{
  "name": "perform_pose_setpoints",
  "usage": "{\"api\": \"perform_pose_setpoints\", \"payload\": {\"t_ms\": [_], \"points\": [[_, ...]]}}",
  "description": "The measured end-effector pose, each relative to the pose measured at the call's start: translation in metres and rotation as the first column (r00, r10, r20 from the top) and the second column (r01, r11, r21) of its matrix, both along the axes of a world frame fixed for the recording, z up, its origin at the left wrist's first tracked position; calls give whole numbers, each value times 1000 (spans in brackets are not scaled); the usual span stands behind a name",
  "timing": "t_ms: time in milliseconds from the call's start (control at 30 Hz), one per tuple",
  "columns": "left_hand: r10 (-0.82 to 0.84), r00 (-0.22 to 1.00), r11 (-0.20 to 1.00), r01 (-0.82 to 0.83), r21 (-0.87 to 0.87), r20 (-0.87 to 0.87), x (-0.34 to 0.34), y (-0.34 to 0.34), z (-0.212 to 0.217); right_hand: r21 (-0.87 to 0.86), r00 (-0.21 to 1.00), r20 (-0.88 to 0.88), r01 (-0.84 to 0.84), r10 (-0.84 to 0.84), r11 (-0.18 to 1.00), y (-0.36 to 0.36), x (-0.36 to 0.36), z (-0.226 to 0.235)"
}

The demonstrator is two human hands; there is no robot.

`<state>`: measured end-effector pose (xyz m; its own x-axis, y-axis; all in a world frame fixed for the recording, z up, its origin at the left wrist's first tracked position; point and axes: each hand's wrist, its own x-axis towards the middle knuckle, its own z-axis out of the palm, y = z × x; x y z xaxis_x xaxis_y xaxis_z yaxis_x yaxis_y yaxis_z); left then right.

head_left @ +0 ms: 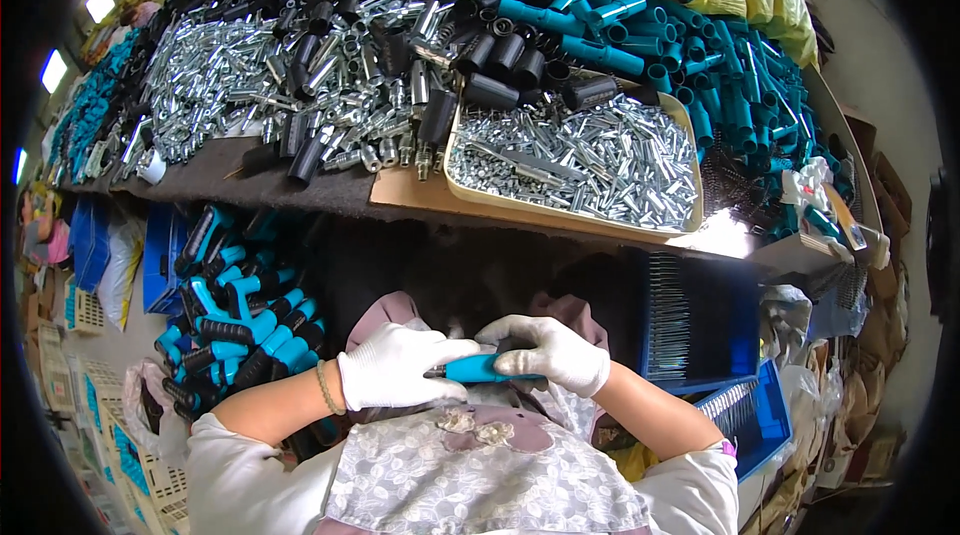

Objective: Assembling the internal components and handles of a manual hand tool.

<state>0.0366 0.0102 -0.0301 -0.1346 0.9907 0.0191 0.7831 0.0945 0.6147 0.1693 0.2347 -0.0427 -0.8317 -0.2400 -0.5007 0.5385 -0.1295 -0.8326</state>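
Both my hands wear white gloves and meet low in the middle, in front of my apron. They hold a teal-and-black tool handle [472, 369] lying roughly level, with a short metal end toward the left. My right hand [565, 355] is closed round its right part, thumb on the teal body. My left hand [395, 365] has its fingers closed about the left, metal end. Whether a small part is pinched between the fingertips is hidden. Beside my left forearm lies a heap of similar teal-and-black handles [245, 320].
On the bench ahead stands a cream tray [450, 175] of small metal parts. Around it are piles of silver metal pieces [205, 75], black sleeves [500, 50] and teal tubes [600, 55]. To the right, blue bins [715, 325] hold rows of thin metal rods [667, 315].
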Motion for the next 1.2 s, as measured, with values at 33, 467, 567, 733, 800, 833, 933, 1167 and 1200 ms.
{"api": "perform_pose_setpoints", "payload": {"t_ms": [33,467,567,733,800,833,933,1167,1200], "points": [[2,1000,997,-2,71,2,1,0,-1,4,1000,-2,6,-6,1000,2,1,-4],[-5,999,977,14,211,-45,7,6,2,-4,1000,-19,15,-15,1000,4,5,-9],[4,999,998,-2,61,-39,7,13,3,57,998,-64,14,-10,998,-2,-5,3],[5,997,998,0,64,-79,9,23,-13,146,986,-165,44,-20,988,-4,-11,-6],[8,998,994,0,113,-66,7,26,-12,288,986,-80,-115,144,951,5,-20,1],[27,996,992,-15,128,-91,6,26,-10,514,939,-252,-77,236,854,6,-23,18],[64,984,984,-35,175,-164,0,25,-7,745,690,-643,463,333,480,26,-35,56],[107,979,982,-78,170,-173,0,24,2,859,870,-450,484,202,-170,97,-109,78],[118,976,983,-88,163,-181,0,24,3,877,893,-405,440,195,-195,100,-116,77]]}}
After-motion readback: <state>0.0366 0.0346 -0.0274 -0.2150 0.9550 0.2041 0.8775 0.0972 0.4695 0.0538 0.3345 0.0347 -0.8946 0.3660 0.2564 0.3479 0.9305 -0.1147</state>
